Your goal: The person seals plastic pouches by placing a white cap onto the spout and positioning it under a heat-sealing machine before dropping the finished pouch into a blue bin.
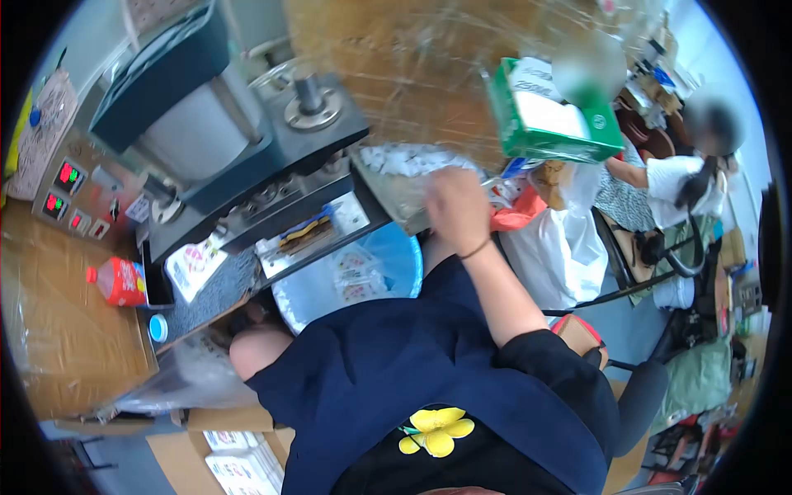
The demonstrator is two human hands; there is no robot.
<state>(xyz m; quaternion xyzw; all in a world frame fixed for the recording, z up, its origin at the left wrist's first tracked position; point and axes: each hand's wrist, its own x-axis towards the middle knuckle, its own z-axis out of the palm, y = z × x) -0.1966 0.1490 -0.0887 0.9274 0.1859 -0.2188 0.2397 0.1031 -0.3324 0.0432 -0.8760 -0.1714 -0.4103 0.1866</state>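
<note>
My right hand (458, 210) is above the right end of a grey tray or cloth (396, 198) that carries a heap of small white pieces (417, 160). Its fingers are smeared by motion, and I cannot make out whether they hold anything. A dark band circles the wrist. My left hand does not show. To the left stands a press-like machine (198, 124) with a dark housing and metal posts. Its front ledge bears a strip of brown and blue items (305, 229). Below the ledge is a blue-rimmed bin (404, 256) lined with plastic, with printed pieces (359, 276) inside.
A green box (606, 136) with white contents stands at the back right, near a white plastic bag (557, 260). A red-labelled bottle (120, 282) and a blue lid (157, 327) are at left. A co-worker (685, 181) sits at far right. An open carton (177, 454) lies below.
</note>
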